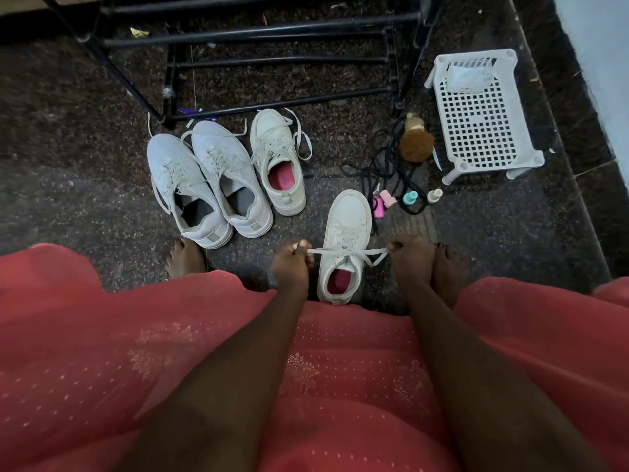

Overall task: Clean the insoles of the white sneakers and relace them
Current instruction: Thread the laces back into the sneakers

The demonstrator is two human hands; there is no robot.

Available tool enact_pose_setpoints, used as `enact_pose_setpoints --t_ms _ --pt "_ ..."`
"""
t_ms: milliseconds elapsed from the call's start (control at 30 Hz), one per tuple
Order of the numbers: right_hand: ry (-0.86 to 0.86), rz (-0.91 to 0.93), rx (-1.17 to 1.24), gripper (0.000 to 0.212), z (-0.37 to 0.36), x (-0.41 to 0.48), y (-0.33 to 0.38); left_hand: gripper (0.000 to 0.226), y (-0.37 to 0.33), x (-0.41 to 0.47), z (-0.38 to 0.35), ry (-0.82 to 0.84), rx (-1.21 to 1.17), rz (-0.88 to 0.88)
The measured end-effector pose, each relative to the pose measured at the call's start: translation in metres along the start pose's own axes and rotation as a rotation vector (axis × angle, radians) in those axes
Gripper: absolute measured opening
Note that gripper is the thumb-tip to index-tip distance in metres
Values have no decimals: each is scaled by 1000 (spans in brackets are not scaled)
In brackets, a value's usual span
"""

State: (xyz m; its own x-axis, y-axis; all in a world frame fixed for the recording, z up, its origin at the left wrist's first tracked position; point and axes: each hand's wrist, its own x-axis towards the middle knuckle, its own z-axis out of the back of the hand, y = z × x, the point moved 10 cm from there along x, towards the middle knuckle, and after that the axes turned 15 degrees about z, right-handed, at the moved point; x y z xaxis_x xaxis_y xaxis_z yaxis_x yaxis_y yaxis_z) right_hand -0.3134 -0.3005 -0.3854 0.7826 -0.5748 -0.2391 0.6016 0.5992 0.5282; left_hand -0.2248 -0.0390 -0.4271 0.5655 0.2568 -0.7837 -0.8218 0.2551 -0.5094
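A white sneaker (345, 229) with a pink insole (340, 281) stands on the dark floor between my hands, toe pointing away. Its white lace (335, 251) is stretched sideways across the top eyelets. My left hand (291, 264) pinches the lace's left end. My right hand (410, 257) pinches the right end, where the lace loops back. The matching sneaker (277, 158) with a pink insole stands further off, its laces loose. To its left sits a second pair of white sneakers (207, 185) with dark insides.
A black metal shoe rack (258, 59) stands behind the shoes. At the right are a white plastic stool (483, 117), a brown brush (416, 144), black laces (381, 168) and small bottles (410, 198). My bare feet (185, 258) rest beside the sneakers, my pink skirt below.
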Motion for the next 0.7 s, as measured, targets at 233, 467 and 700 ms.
enact_pose_setpoints --t_ms 233,467,700 --pt "17 -133 430 31 -15 -42 19 46 11 -23 -7 150 -19 -32" --pt "283 -264 729 50 -111 -71 -1 28 40 -48 -24 198 670 -154" --pt "141 -152 347 26 -61 -17 40 29 -7 -42 -43 73 622 -148"
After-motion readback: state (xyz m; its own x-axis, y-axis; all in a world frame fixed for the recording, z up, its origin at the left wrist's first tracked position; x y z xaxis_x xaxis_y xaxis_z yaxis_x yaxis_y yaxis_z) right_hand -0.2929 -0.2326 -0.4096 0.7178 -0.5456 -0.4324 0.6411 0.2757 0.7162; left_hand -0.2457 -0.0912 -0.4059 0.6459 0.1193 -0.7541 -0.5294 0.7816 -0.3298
